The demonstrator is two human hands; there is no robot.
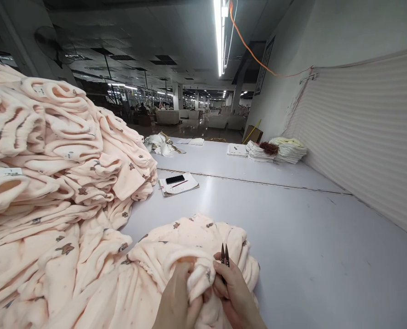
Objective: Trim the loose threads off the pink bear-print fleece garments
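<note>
A pale pink fleece garment (196, 235) with brown star prints lies bunched on the table in front of me. My left hand (178, 292) grips a folded edge of it, fingers partly hidden inside the cloth. On the right, my right hand (232, 285) is closed around small dark thread snips (224, 256), whose two pointed blades stick up slightly apart. The fingertips of that hand also press against the same fold of cloth. Left of both hands rises a big heap of matching pink garments (66, 183).
A notepad (186, 186) with a black phone (175, 179) and a pen lies on the pale table (313, 256). Stacks of white cloth (288, 150) and a dark red fuzzy bundle (269, 148) stand at the back right. A striped fabric sheet (361, 128) hangs along the right wall.
</note>
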